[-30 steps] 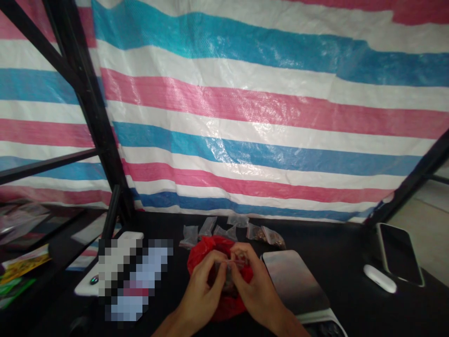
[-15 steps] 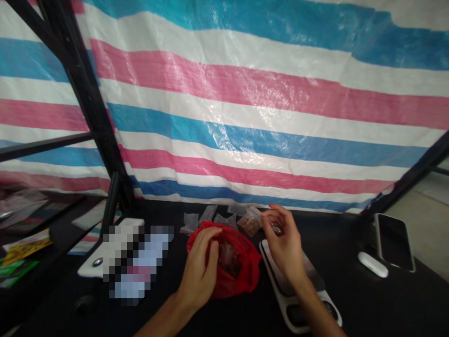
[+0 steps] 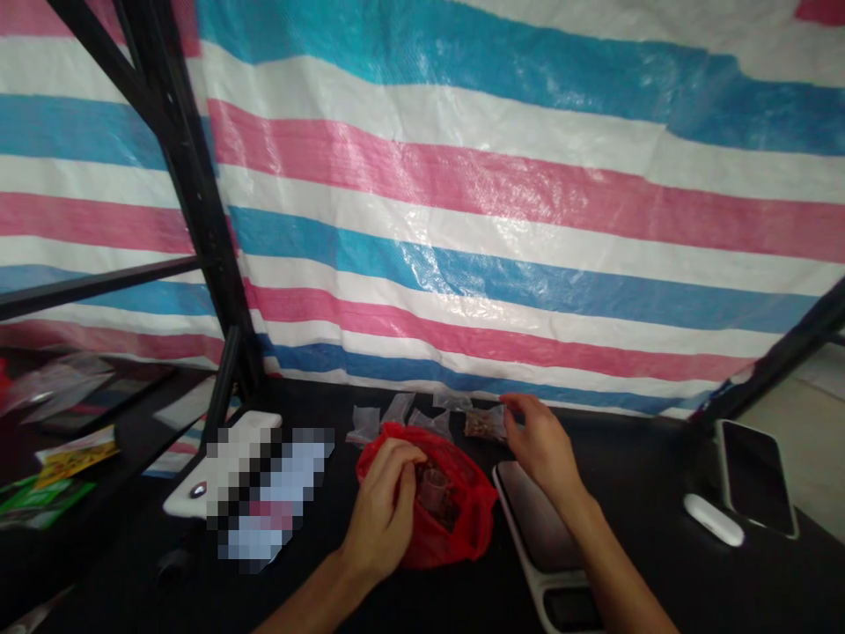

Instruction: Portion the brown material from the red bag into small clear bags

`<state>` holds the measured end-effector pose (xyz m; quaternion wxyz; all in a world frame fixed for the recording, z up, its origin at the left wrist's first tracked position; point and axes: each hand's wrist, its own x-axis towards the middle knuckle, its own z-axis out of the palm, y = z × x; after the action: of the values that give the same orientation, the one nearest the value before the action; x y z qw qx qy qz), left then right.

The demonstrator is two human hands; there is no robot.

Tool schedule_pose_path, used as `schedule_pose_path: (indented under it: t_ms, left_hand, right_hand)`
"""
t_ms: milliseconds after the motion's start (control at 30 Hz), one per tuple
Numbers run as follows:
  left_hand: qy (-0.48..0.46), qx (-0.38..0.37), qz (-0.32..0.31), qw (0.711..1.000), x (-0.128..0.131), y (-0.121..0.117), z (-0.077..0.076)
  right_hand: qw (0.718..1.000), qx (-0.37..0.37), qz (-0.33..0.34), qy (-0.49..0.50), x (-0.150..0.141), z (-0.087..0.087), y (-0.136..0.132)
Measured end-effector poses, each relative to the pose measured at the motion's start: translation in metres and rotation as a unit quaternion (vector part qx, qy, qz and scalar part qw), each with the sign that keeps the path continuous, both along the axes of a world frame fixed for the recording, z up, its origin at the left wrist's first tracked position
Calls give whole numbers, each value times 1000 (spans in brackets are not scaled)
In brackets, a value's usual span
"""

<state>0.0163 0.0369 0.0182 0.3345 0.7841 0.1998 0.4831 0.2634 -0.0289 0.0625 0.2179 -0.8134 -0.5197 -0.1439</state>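
Observation:
A red plastic bag (image 3: 472,528) sits gathered with its mouth open. Inside it are brown bits and a small clear cup (image 3: 434,490). My left hand (image 3: 383,506) is curled over the bag's left rim, its fingertips at the opening; they look closed on the red plastic. My right hand (image 3: 545,445) reaches behind the bag to the right, thumb and fingers at the right end of a small zip bag (image 3: 484,423) with brown contents. That end is partly hidden by the fingers. Other small clear zip bags (image 3: 365,423) lie to its left.
Under my right forearm is a white scale (image 3: 534,519) with a dark display. A phone (image 3: 756,475) and a white oval case (image 3: 714,519) lie at right. At left are a white device (image 3: 257,424) and a blurred-out sheet (image 3: 310,449). A striped tarp (image 3: 462,291) hangs behind.
The view has shifted slightly. My right hand and the filled zip bag have moved a little; the bag now lies flatter. The clear cup in the red bag shows more upright. My left hand stays at the rim.

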Motion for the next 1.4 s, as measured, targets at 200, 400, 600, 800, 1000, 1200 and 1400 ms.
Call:
schedule_pose_path:
  t_ms: [200, 400, 600, 800, 1000, 1200, 1400]
  left_hand:
    - [-9, 10, -12, 1000, -2, 3, -1]
    - [22, -51, -34, 998, -2, 4, 2]
    - [-35, -193, -39, 980, 5, 4, -4]
    - [-90, -280, -79, 953, 12, 10, -8]
    - [-75, -226, 13, 971, 3, 24, 2]
    - [-30, -167, 80, 982, -3, 25, 0]
    - [218, -84, 213, 949, -8, 16, 16]
  right_hand:
    - [985, -136, 98, -47, -12, 5, 71]
    - [985, -145, 82, -50, -14, 15, 79]
    - [977, 50, 192, 76, -63, 14, 24]
    - [930, 53, 317, 180, -101, -13, -6]
    - [972, -101, 195, 84, -91, -17, -13]
    - [967, -138, 206, 59, -96, -25, -11]
    - [964, -93, 243, 58, -90, -32, -9]
